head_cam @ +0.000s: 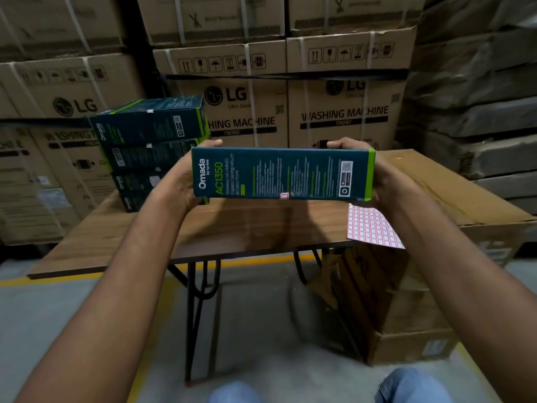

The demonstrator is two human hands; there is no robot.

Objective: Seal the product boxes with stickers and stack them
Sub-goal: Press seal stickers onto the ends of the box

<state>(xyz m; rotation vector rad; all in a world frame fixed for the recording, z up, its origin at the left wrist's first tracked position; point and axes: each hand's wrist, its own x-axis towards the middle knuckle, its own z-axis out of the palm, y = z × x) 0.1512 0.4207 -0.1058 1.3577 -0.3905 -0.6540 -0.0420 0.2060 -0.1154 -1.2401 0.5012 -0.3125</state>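
Left hand (180, 175) fingers (213, 143) curl over the top edge of the Omada box (279, 173) at its left end; right hand (383, 181) clamps the right end likewise. Box is held level above the middle of the table (232, 228). A small sticker (284, 195) sits on its lower edge, so this side looks sealed. Stack of four boxes (148, 144) at far left corner; likely this goes on as the fifth. Sticker sheet (372, 225) overhangs the near edge, right.

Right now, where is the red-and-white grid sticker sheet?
Head view: the sticker sheet lies at the brown wooden table's right front corner, overhanging its edge, just under the right hand gripping the teal box.
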